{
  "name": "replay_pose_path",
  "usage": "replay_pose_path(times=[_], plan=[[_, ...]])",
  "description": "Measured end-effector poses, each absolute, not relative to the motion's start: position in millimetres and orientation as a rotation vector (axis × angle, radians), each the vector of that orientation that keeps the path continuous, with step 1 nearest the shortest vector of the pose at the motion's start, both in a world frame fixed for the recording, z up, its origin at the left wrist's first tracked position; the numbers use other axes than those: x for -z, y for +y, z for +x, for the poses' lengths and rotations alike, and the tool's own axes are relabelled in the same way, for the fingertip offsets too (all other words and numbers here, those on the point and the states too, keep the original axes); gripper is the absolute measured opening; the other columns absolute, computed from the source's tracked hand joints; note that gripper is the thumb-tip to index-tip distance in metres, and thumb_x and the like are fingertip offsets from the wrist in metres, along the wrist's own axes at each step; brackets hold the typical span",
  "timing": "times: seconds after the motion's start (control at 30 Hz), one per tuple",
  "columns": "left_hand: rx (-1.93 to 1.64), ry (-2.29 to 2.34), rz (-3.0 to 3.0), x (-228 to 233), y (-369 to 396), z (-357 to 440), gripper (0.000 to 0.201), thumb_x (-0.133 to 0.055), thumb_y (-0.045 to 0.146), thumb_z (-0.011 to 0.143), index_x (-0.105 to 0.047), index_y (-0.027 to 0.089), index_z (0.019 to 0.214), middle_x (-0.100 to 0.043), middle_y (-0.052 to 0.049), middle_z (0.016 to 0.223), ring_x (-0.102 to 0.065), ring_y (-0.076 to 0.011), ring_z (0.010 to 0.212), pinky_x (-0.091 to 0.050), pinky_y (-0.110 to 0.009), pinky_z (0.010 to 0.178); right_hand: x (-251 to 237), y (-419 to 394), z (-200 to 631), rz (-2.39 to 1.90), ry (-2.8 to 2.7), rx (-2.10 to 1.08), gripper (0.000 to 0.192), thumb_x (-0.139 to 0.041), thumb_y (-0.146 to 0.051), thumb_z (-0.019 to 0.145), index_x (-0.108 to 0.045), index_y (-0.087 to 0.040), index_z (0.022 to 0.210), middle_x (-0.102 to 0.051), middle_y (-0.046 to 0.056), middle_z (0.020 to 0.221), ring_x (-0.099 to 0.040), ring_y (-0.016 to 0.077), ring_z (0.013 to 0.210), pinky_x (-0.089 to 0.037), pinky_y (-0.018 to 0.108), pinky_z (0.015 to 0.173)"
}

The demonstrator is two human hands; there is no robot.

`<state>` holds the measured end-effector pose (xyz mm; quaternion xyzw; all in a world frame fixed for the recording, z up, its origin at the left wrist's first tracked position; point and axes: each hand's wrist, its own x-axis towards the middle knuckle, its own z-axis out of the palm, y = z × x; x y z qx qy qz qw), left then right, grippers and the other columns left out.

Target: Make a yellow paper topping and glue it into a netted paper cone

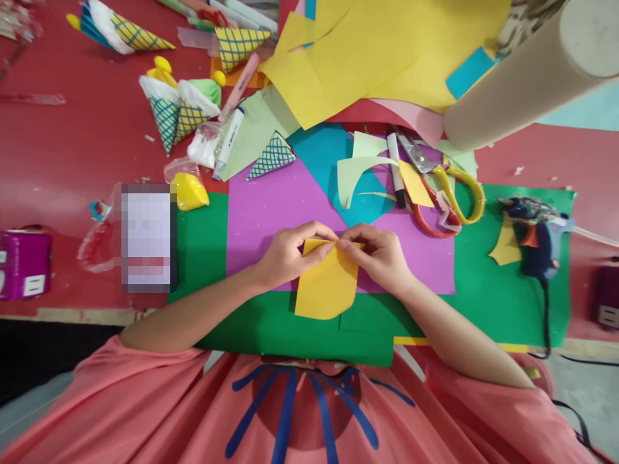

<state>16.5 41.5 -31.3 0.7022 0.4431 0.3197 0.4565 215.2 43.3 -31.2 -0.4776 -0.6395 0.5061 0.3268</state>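
A piece of yellow paper [326,287] with a curved lower edge hangs between my hands, over purple paper [271,212] and green paper [232,328]. My left hand [297,251] pinches its top edge between thumb and fingers. Right beside it, my right hand [377,254] pinches the same edge, the two thumbs nearly meeting. Just beyond my hands lie a blue sheet [322,154], a pale green curved scrap [349,183] and a small paper cone [273,156] with a crossed-line pattern.
Scissors [467,193] and a marker [395,171] lie ahead to the right, with a glue gun [544,241] farther right. A phone [147,241], yellow clay [190,191] and decorated cones [164,116] are on the left. A large cardboard tube [522,77] stands at the upper right.
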Motion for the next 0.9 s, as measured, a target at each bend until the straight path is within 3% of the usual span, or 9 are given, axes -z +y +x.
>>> replay_pose_path(times=[0.2,0.63,0.9], plan=[[-0.807,1.078,1.706,28,42,18,0.007,-0.062,0.024,0.088,-0.064,0.018,0.087,-0.075,0.000,0.079,-0.070,-0.0094,0.068,-0.050,-0.015,0.057,30,46,217,-1.208,-1.767,-1.249,0.012,-0.062,-0.024,0.087,-0.069,-0.017,0.079,-0.074,0.001,0.076,-0.064,0.0108,0.064,-0.046,0.023,0.058],[-0.767,1.164,1.621,26,52,13,0.009,-0.065,0.026,0.084,-0.069,0.018,0.082,-0.074,0.001,0.076,-0.068,-0.0095,0.071,-0.051,-0.016,0.063,33,50,222,-1.189,-1.792,-1.114,0.010,-0.062,-0.023,0.088,-0.067,-0.019,0.081,-0.074,0.001,0.078,-0.066,0.0117,0.068,-0.050,0.024,0.064],[-0.885,1.210,1.545,31,60,7,0.015,-0.065,0.029,0.084,-0.069,0.017,0.077,-0.070,0.001,0.069,-0.063,-0.0082,0.062,-0.048,-0.016,0.055,32,55,229,-1.277,-1.619,-1.143,0.013,-0.064,-0.029,0.087,-0.066,-0.019,0.078,-0.067,-0.001,0.069,-0.056,0.0100,0.059,-0.042,0.023,0.053]])
